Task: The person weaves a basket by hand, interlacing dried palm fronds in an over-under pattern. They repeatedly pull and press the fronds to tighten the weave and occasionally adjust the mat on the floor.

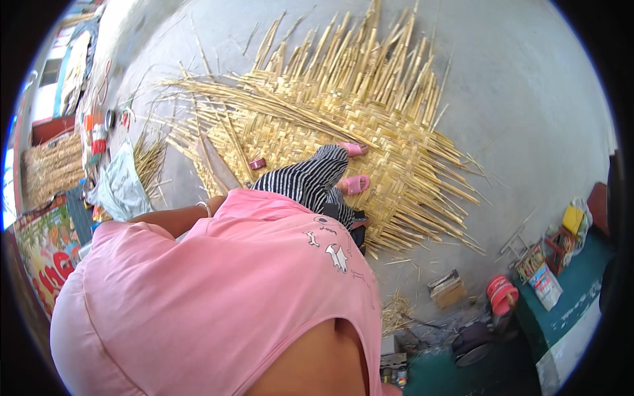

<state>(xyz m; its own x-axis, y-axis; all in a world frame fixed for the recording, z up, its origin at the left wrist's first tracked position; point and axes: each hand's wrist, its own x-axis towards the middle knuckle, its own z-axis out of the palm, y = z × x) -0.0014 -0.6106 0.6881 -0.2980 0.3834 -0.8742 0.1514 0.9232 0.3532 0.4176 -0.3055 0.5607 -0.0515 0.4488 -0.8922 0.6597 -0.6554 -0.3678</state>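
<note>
A large yellow mat woven from flat split reed strips (pixel 403 142) lies on the grey floor, its loose ends sticking out around the edges. I stand on it in pink sandals (pixel 357 185). My left hand (pixel 216 204), with a pale bracelet at the wrist, is bent in near my waist; the pink shirt hides its fingers. My right upper arm shows at the lower edge, but the right hand is out of sight. A bundle of loose strips (pixel 290 111) lies across the mat. Near my left side are a small dark red box (pixel 257 164) and a long, flat, brownish piece (pixel 219 165).
A light blue cloth (pixel 123 185) lies at the left beside a heap of thin stalks (pixel 150 158). At the lower right stand a red bucket (pixel 502 294), a cardboard box (pixel 447 289) and a dark round object (pixel 473 343). A yellow container (pixel 572 219) sits farther right.
</note>
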